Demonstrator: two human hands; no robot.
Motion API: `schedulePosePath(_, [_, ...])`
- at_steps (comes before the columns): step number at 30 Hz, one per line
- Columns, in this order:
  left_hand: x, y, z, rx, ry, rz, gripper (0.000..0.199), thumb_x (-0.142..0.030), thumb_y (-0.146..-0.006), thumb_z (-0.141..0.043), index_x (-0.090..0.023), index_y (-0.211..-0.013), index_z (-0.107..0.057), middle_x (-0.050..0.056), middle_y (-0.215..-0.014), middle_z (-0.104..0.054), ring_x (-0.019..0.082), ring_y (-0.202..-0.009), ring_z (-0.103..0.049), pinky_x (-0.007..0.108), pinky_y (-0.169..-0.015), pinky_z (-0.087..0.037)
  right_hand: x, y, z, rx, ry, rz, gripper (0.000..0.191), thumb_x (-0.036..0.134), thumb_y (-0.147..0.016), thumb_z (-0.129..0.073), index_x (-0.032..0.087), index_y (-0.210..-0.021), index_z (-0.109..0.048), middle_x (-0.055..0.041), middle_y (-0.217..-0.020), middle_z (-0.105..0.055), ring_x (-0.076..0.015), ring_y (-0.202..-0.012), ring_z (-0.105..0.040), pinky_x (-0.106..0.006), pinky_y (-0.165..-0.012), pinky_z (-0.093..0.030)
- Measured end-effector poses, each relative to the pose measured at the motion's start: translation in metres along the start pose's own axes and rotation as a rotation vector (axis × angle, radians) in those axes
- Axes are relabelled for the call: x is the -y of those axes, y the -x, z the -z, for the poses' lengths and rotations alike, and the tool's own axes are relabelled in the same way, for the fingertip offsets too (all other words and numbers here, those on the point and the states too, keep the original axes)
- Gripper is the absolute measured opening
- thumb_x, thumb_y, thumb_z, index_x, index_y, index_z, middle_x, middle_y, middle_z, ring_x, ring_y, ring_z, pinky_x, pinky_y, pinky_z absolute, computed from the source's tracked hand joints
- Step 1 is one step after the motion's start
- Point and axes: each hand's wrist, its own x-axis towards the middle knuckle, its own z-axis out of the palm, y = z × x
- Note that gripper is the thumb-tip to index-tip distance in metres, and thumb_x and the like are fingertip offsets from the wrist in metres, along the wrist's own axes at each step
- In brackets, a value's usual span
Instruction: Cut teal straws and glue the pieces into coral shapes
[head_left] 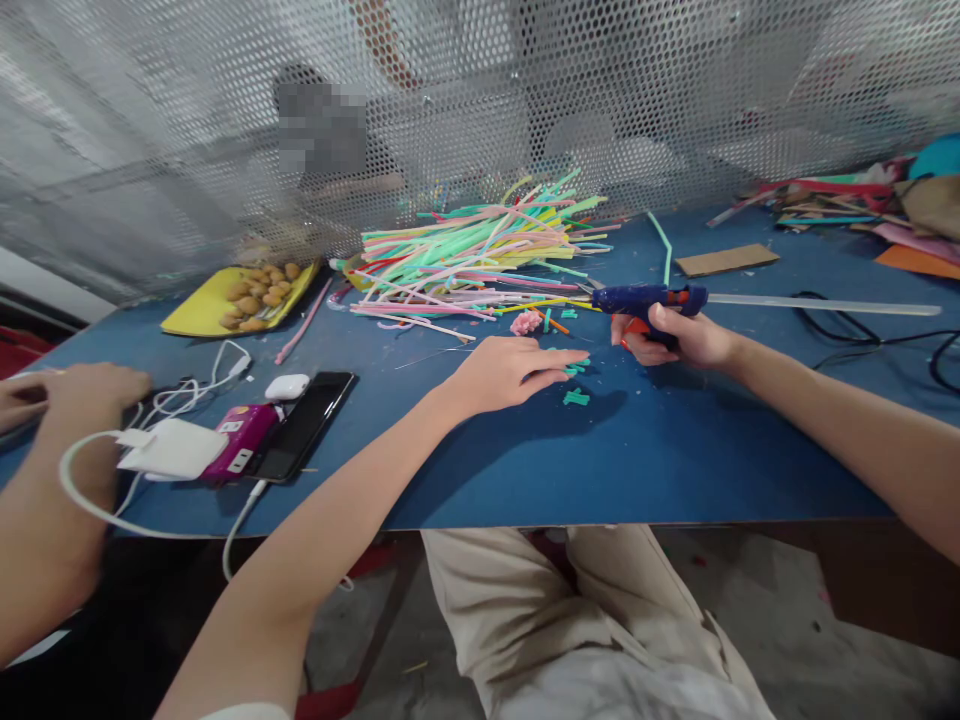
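Note:
My right hand (675,335) is wrapped round the grip of a dark blue hot glue gun (630,298), whose nozzle points left. A long translucent glue stick (825,303) sticks out of its back end. My left hand (510,375) reaches over the table with index finger and thumb stretched out, the fingertips at some short teal pipe cleaner pieces (576,368). Closer to me lies another little cluster of cut teal pieces (576,397). Just beyond my left hand is a bumpy pink clump (526,322). What the fingertips cover is hidden.
Behind my hands spreads a big heap of coloured pipe cleaners (480,245) against a perforated metal screen (465,130). To the left are a phone (311,425), a purple power strip (240,440), a white charger (176,448) and a yellow tray (199,305). Another person's arm (75,440) rests at far left.

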Motion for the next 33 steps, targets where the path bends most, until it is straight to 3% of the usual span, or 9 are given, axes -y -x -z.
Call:
schedulePosePath(7, [0.009, 0.0, -0.004, -0.142, 0.07, 0.099, 0.026, -0.035, -0.106, -0.05, -0.027, -0.111, -0.074, -0.001, -0.105, -0.08, 0.014, -0.097, -0.074, 0.028, -0.09, -0.055, 0.002, -0.003, -0.003, -0.07, -0.019, -0.055, 0.062, 0.074, -0.098, -0.036, 0.017, -0.107, -0.057, 0.0051, -0.056, -0.051, -0.0062, -0.035, -0.023, -0.026, -0.037, -0.024])
schedulePosePath(11, [0.011, 0.0, -0.004, -0.204, 0.099, 0.189, 0.023, -0.033, -0.105, -0.05, -0.023, -0.108, -0.07, 0.001, -0.099, -0.08, 0.014, -0.09, -0.075, 0.027, -0.083, -0.055, 0.0, -0.003, -0.001, -0.133, -0.003, -0.014, 0.067, 0.08, -0.094, -0.038, 0.017, -0.096, -0.06, -0.0009, -0.062, -0.061, -0.0061, -0.033, -0.03, -0.026, -0.035, -0.027])
schedulePosePath(17, [0.008, 0.0, -0.005, -0.249, 0.166, 0.298, 0.016, -0.031, -0.104, -0.05, -0.021, -0.112, -0.06, 0.001, -0.096, -0.081, 0.012, -0.074, -0.073, 0.026, -0.073, -0.053, -0.002, -0.003, -0.001, -0.178, 0.081, -0.003, 0.06, 0.071, -0.099, -0.04, 0.016, -0.09, -0.062, -0.005, -0.065, -0.065, -0.0104, -0.041, -0.049, -0.027, -0.043, -0.043])
schedulePosePath(20, [0.007, 0.0, -0.005, -0.261, 0.146, 0.296, 0.017, -0.034, -0.104, -0.052, -0.021, -0.106, -0.062, 0.001, -0.09, -0.079, 0.011, -0.068, -0.069, 0.026, -0.071, -0.052, 0.001, -0.004, -0.004, -0.181, 0.119, -0.034, 0.057, 0.07, -0.098, -0.045, 0.016, -0.092, -0.063, -0.0052, -0.063, -0.067, -0.0112, -0.036, -0.05, -0.026, -0.038, -0.042])
schedulePosePath(26, [0.009, -0.003, -0.008, -0.344, 0.067, 0.227, 0.02, -0.039, -0.101, -0.059, -0.024, -0.1, -0.073, 0.003, -0.098, -0.078, 0.016, -0.087, -0.069, 0.033, -0.085, -0.053, 0.003, -0.006, -0.005, -0.162, 0.138, -0.068, 0.065, 0.078, -0.091, -0.048, 0.018, -0.082, -0.071, -0.0097, -0.07, -0.072, -0.0145, -0.042, -0.059, -0.028, -0.04, -0.047])
schedulePosePath(33, [0.008, -0.003, -0.012, -0.384, 0.109, 0.272, 0.024, -0.041, -0.099, -0.062, -0.022, -0.097, -0.077, 0.001, -0.079, -0.075, 0.014, -0.073, -0.066, 0.029, -0.075, -0.053, -0.001, -0.008, -0.005, -0.209, 0.119, -0.065, 0.059, 0.073, -0.089, -0.059, 0.017, -0.073, -0.07, -0.0103, -0.069, -0.071, -0.0167, -0.048, -0.062, -0.027, -0.038, -0.05])
